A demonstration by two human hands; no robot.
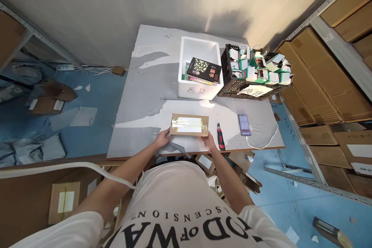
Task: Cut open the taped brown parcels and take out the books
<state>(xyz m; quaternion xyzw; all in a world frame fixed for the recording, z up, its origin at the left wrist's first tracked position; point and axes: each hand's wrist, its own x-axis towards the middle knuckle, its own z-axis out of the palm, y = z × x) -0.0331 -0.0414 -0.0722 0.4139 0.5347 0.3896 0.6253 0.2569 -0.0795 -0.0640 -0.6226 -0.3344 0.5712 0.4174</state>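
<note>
A small cardboard box [189, 125] with a white label and clear tape lies across the front of the table, held at both ends. My left hand [163, 138] grips its lower left corner, fingers partly behind the box. At the lower right corner, my right hand [208, 140] is closed on it too. Just right of that hand rests a red and black utility knife [221, 138]. Farther right lies a phone [244, 125] with a white cable plugged in.
A white foam box [194, 92] holding several books stands behind the cardboard box. Beside it, a black crate [232, 92] is packed with small green and white boxes. Torn covering marks the table [136, 104]. Shelves with cartons [316, 77] flank the right; scraps and packages litter the blue floor.
</note>
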